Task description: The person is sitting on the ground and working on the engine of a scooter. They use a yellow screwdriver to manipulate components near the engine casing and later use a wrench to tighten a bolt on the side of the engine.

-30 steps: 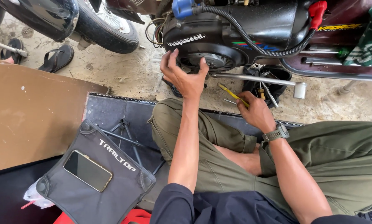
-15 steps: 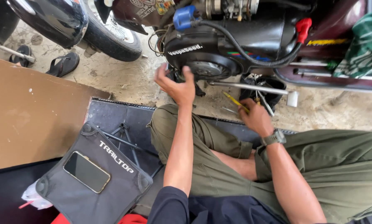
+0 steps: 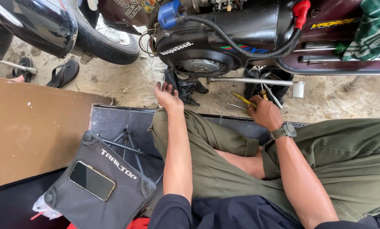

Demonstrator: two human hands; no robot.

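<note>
Two hands: left (image 3: 168, 96) near black engine cover (image 3: 198, 55), right (image 3: 264, 112) gripping yellow-handled tool (image 3: 243, 99).

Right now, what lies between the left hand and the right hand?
In the head view, bare sandy ground and a thin metal rod lie between left hand and right hand.

The single head camera looks steeply down and forward from the seated person's head, close over the lap and both forearms, toward the scooter engine (image 3: 211, 46) standing near on the ground.
</note>
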